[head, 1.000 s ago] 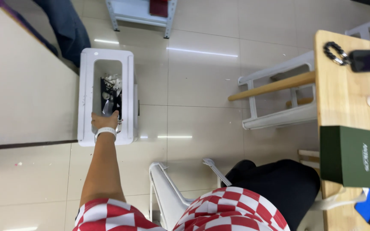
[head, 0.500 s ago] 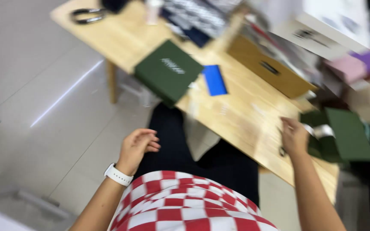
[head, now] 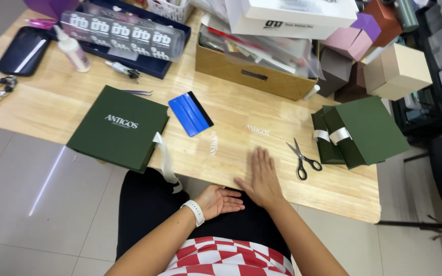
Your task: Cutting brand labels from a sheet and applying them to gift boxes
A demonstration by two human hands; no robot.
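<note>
Both hands have come in from where they were a moment back: my right hand (head: 263, 179) now lies flat on the wooden surface (head: 231, 110), fingers released and spread, grasping nothing. Just right of those fingers lie the scissors (head: 303, 157) (blades closed, not touching me). My left hand (head: 220, 199) hangs below the surface edge, palm up, fingers loosely curled and empty. Up-left of it sits the dark green box (head: 118, 127), with the blue card (head: 191, 113) beside it.
</note>
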